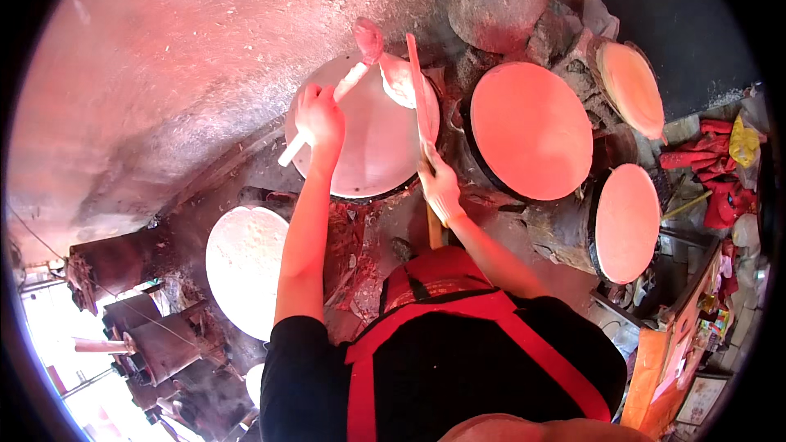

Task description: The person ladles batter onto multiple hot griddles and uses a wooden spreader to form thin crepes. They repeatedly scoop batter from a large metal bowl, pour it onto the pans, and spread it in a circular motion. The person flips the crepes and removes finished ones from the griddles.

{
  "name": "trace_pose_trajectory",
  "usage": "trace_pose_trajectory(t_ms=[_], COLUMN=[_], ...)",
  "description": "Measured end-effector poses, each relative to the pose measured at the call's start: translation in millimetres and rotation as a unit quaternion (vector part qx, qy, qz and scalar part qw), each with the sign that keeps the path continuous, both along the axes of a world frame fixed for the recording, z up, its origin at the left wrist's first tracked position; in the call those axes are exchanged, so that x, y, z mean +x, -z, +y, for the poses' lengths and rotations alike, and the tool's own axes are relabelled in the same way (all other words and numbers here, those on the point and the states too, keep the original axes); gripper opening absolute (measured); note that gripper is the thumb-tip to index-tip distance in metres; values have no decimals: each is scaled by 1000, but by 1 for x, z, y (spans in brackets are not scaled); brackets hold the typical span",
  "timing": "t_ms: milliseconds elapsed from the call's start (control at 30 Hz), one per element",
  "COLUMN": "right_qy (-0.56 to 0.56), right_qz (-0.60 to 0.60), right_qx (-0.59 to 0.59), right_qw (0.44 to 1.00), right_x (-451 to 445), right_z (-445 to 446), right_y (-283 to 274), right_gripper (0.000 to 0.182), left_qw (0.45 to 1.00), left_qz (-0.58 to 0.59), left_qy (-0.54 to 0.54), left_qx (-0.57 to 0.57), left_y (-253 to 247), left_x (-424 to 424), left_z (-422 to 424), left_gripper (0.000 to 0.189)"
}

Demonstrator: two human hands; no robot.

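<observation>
My left hand grips the pale handle of a ladle-like tool. Its rounded head hangs near the far rim of a round griddle, and what it is made of cannot be told. In my right hand, which seems to wear a glove with a ribbed cuff, is a long, narrow, flat scraper. The scraper crosses the griddle's right side, its tip beyond the far edge. A whitish mass of batter or dough lies beside the scraper, on the griddle's far right part.
To the right are a second round griddle and a third, both with pale surfaces. A stack of thin round flatbreads sits behind them. At left lies a bright round surface. A rough wall rises close to my left.
</observation>
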State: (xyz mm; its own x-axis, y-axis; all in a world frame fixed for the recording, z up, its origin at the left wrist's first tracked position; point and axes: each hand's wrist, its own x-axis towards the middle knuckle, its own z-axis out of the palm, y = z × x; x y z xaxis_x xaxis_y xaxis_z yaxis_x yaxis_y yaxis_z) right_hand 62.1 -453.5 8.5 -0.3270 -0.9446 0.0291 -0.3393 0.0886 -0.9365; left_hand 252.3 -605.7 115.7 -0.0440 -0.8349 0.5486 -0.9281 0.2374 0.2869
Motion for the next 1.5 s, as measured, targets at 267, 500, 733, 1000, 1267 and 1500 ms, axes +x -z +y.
trace_pose_trajectory(t_ms=[267,500,733,1000,1267,1500], right_qy=[-64,70,-26,-240,-160,-356], right_qz=[-443,-373,-380,-312,-288,-287], right_qx=[192,182,196,250,271,372], right_qw=[873,907,904,885,904,808], right_x=[0,10,57,11,-28,-44], right_z=[-80,17,-61,-64,-67,-61], right_y=[-42,-37,-34,-52,-38,-77], right_gripper=[10,35,20,27,23,22], left_qw=[989,758,493,405,417,380], left_qz=[147,563,794,852,878,884], left_qy=[-1,-55,23,-114,-170,-241], left_qx=[24,325,356,310,160,130], left_y=[-21,45,-10,13,20,30], left_x=[61,101,60,52,39,5], left_z=[39,152,222,276,320,340], left_gripper=[6,16,15,15,10,7])
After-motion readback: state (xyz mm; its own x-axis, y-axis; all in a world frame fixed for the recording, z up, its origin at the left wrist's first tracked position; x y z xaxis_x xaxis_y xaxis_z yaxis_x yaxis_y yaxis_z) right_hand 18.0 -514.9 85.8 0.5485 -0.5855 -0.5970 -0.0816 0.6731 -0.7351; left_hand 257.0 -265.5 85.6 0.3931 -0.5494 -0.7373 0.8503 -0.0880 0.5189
